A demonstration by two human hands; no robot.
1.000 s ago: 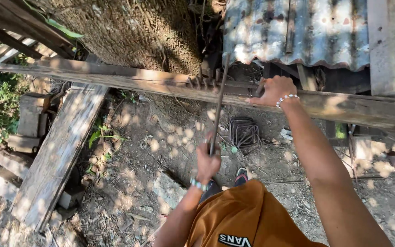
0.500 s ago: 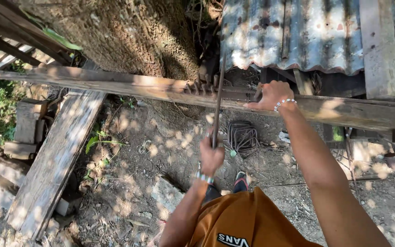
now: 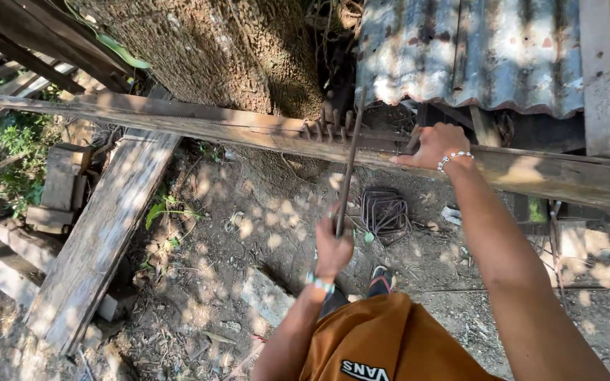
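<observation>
My left hand [image 3: 334, 248] grips the lower end of a thin dark steel rod [image 3: 348, 166] that runs up between several rusty pegs [image 3: 327, 130] set in a long wooden beam [image 3: 199, 123]. My right hand [image 3: 433, 144] rests on the beam just right of the pegs, its fingers closed over something dark at the rod's top; what it is I cannot tell. Both wrists wear bead bracelets. I wear an orange shirt.
A big tree trunk [image 3: 213, 49] stands behind the beam. A corrugated metal sheet [image 3: 474, 53] lies at the upper right. On the dirt below sits a stack of bent wire loops [image 3: 386, 212]. A weathered plank [image 3: 100, 240] leans at the left.
My left hand has shifted slightly right along with the rod's lower end. The right hand stays on the beam by the pegs.
</observation>
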